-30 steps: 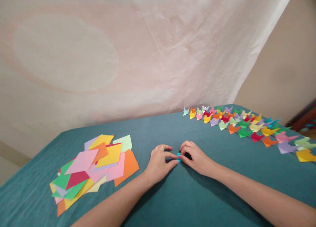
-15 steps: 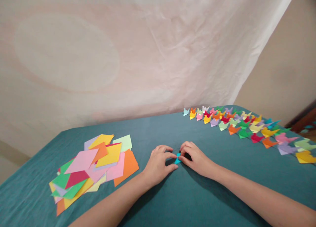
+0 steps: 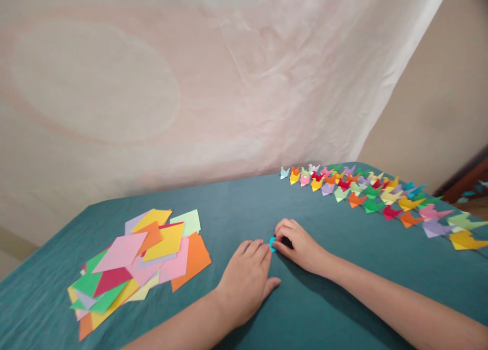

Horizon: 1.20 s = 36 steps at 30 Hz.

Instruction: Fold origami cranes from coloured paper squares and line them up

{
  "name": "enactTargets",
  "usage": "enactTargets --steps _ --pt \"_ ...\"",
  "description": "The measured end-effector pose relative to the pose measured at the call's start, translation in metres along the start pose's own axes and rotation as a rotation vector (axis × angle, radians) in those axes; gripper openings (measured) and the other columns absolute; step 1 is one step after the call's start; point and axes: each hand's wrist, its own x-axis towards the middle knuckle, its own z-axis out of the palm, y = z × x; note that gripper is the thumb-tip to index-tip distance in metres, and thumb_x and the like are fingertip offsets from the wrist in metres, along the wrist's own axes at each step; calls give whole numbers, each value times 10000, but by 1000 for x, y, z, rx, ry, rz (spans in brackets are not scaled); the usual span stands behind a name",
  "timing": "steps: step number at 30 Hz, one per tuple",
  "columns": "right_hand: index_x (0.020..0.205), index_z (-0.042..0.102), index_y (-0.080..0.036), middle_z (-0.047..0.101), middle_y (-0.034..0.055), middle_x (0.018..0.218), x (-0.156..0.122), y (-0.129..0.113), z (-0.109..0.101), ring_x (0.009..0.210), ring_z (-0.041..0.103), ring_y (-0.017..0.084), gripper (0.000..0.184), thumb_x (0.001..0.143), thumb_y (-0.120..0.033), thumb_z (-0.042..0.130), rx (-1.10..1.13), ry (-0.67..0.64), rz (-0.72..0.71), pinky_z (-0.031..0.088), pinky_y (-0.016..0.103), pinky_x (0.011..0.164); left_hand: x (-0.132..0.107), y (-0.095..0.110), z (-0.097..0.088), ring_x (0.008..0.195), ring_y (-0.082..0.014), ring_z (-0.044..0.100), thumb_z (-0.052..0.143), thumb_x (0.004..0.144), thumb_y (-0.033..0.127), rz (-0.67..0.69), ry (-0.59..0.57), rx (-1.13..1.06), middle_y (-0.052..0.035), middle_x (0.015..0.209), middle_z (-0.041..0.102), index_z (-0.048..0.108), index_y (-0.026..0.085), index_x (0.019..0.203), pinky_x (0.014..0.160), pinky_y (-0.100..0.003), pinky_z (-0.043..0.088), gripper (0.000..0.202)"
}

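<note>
A small folded piece of blue paper (image 3: pixel 272 244) shows between my two hands at the middle of the table. My right hand (image 3: pixel 296 243) pinches its right side between thumb and fingers. My left hand (image 3: pixel 248 274) lies palm down with its fingers stretched out and the thumb apart, the fingertips beside the paper's left edge. Whether those fingertips touch the paper I cannot tell, and much of its folded shape is hidden by my fingers.
Loose coloured paper sheets (image 3: pixel 125 258) lie in an overlapping pile on the left. Several rows of folded paper birds (image 3: pixel 356 200) stand along the right side. A teal cloth (image 3: pixel 229 208) covers the table, and a pale curtain (image 3: pixel 213 86) hangs behind it.
My left hand has turned from a side-on reach to palm down, lower beside the paper. My right hand keeps its pinch. The whole view has shifted slightly.
</note>
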Motion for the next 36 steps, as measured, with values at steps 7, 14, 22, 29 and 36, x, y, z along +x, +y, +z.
enactTargets --steps 7,14,22,29,36 --pt "736 520 -189 560 36 872 0 3 0 845 511 175 93 814 -183 572 21 -2 0 409 325 759 -2 2 12 1201 -242 419 442 869 507 18 64 85 -101 1241 546 518 98 1212 1010 -377 311 538" --pt "735 511 -189 555 37 887 -1 6 3 858 505 177 102 814 -182 576 37 -1 2 411 323 767 1 -1 18 1188 -238 433 399 900 469 83 87 103 -109 1222 552 519 83 1209 1013 -358 311 509" --pt "725 506 -189 556 40 875 -1 3 1 842 508 176 110 817 -186 566 26 -1 14 416 325 754 0 -1 13 1195 -255 425 393 900 414 65 35 -26 -134 1267 503 463 74 1248 1034 -361 319 491" --pt "735 513 -186 561 40 875 -1 4 2 844 513 175 99 817 -191 568 12 3 10 421 325 747 -1 -1 5 1161 -250 435 449 874 390 50 0 -155 -123 1222 505 431 105 1256 1017 -387 343 477" --pt "769 516 -188 559 37 866 -2 3 1 840 514 177 72 815 -192 572 -13 19 18 419 321 737 1 -2 5 1179 -244 424 449 881 386 63 21 -143 -120 1209 514 437 117 1246 1032 -393 316 454"
